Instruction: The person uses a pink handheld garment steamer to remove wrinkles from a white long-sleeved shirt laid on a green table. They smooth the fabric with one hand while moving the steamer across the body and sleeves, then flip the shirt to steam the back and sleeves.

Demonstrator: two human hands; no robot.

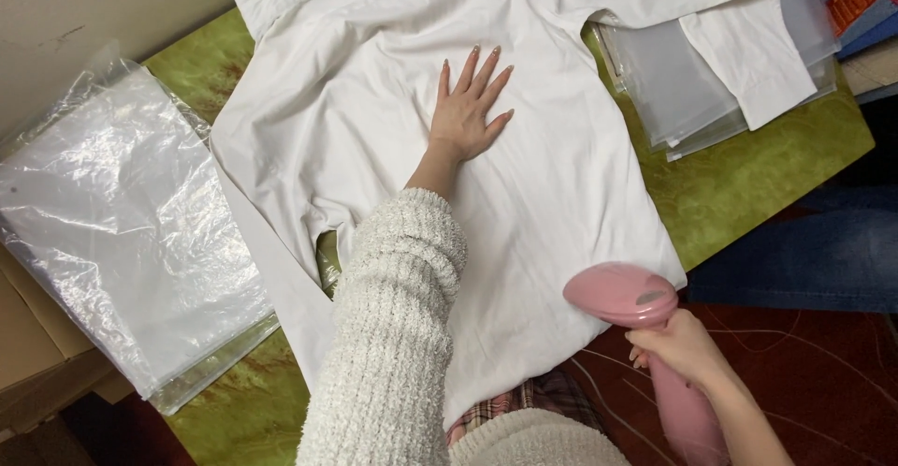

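Left hand: the left hand (pixel 465 110) lies flat and fully open on the white shirt (pixel 524 195), fingers spread, palm down, gripping nothing; a fuzzy cream knit sleeve (pixel 398 335) covers the arm.
Right hand: the right hand (pixel 678 346) is closed around the handle of a pink handheld garment steamer (pixel 645 335), whose rounded head sits at the shirt's lower right edge, just at the table's near corner.
Shirt: spread across the middle of the table, collar end away from the person, 1 sleeve with its cuff (pixel 748 54) lying over the stack at upper right.
Surface: a table (pixel 748 185) topped in mottled yellow-green, marbled with brown near the front left edge.
Left side: a pile of clear plastic bags (pixel 122 232) overhanging the table edge, above brown cardboard (pixel 28 344).
Upper right: a stack of frosted plastic sheets (pixel 673 92), partly under the shirt.
Room: a pale wall (pixel 84 7) at upper left; dark red floor (pixel 823 382) at right, crossed by thin cords; blue denim fabric (pixel 804 251) beside the table.
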